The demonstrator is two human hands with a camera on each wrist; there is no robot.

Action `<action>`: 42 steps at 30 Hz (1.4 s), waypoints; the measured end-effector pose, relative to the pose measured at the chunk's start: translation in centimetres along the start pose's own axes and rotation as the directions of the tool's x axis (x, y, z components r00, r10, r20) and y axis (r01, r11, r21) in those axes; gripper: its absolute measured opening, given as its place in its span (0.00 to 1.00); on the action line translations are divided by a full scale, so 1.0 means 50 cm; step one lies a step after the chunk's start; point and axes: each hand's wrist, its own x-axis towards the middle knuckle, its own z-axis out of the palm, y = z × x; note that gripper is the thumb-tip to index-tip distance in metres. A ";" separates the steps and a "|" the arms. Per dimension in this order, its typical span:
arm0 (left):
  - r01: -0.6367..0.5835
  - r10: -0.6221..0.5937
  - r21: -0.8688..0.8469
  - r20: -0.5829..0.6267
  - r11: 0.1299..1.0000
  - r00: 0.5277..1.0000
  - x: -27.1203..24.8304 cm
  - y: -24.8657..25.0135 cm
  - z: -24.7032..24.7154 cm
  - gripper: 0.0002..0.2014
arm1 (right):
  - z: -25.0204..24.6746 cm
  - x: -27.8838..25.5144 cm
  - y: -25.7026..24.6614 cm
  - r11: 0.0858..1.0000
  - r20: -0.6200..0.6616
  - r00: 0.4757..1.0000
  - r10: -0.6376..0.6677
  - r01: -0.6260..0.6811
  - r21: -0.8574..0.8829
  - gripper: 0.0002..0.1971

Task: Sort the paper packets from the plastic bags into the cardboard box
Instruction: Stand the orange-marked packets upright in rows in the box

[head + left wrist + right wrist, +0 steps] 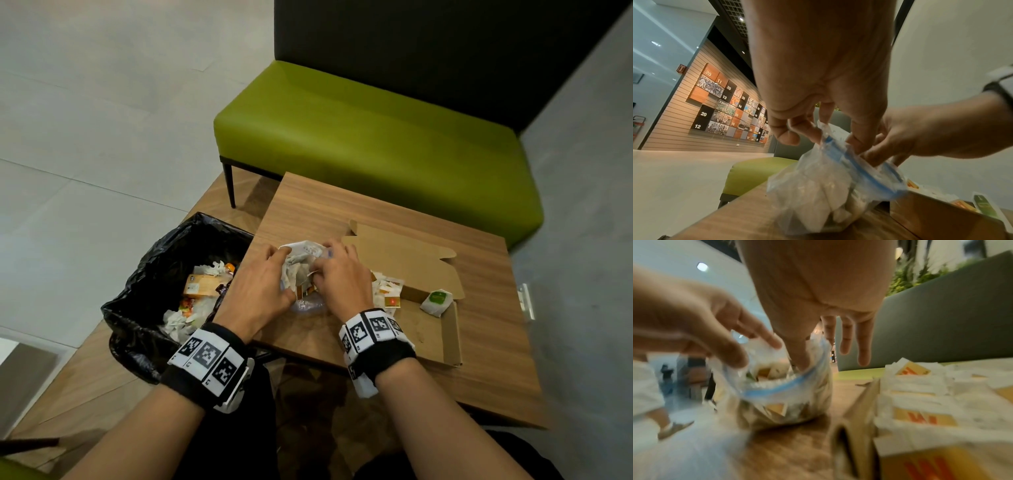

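Observation:
A clear plastic bag (pixel 303 262) with a blue zip rim (pixel 855 164) stands on the wooden table (pixel 486 370), stuffed with white and yellow paper packets (pixel 774 407). My left hand (pixel 286 260) pinches the rim's left side (pixel 748 352). My right hand (pixel 320 265) holds the rim's right side, with one digit (pixel 801 360) dipped into the bag's mouth and three fingers hanging straight. Whether it holds a packet is hidden. The open cardboard box (pixel 450 339) lies just right of the bag and holds several white and yellow packets (pixel 387 291) and a green one (pixel 436 301).
A bin with a black liner (pixel 161 253) stands on the floor left of the table, with wrappers and rubbish inside. A green bench (pixel 376 137) sits beyond the table. The box's raised lid flap (pixel 404 253) is right behind my right hand.

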 end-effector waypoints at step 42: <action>0.048 0.100 -0.943 0.086 0.330 0.991 -0.066 0.195 0.030 0.08 | -0.087 -0.222 0.162 0.621 0.170 0.979 0.108 -0.200 0.758 0.27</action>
